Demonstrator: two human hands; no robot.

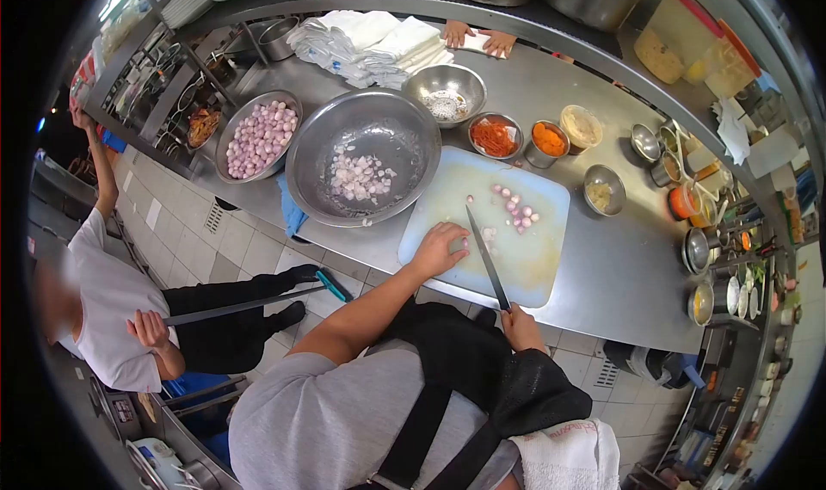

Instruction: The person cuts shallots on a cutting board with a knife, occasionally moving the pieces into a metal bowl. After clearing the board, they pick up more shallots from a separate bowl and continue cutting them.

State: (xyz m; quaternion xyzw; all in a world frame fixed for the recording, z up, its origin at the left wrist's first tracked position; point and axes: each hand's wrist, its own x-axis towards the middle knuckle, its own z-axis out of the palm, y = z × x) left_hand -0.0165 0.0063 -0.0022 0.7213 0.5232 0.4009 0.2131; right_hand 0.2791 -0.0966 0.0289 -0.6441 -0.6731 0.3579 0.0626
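My left hand [440, 250] rests on the white cutting board [539, 266], fingers closed on a small peeled shallot [465, 244]. In my right hand [522, 327] is the handle of a kitchen knife [489, 262]; its blade points away from me across the board, just right of the left hand. A few pale cut pieces [489, 234] lie beside the blade. Several whole peeled shallots [519, 210] are grouped farther up the board. To the left, a large metal bowl [301, 159] holds chopped shallots [361, 178].
A metal bowl of whole shallots [261, 137] stands at the far left. Behind the board are a bowl of orange-red shreds [493, 135], a tin of orange pieces [548, 139] and folded cloths [379, 43]. Another person's hands [478, 39] rest at the far edge. A person with a long-handled tool [249, 305] stands left.
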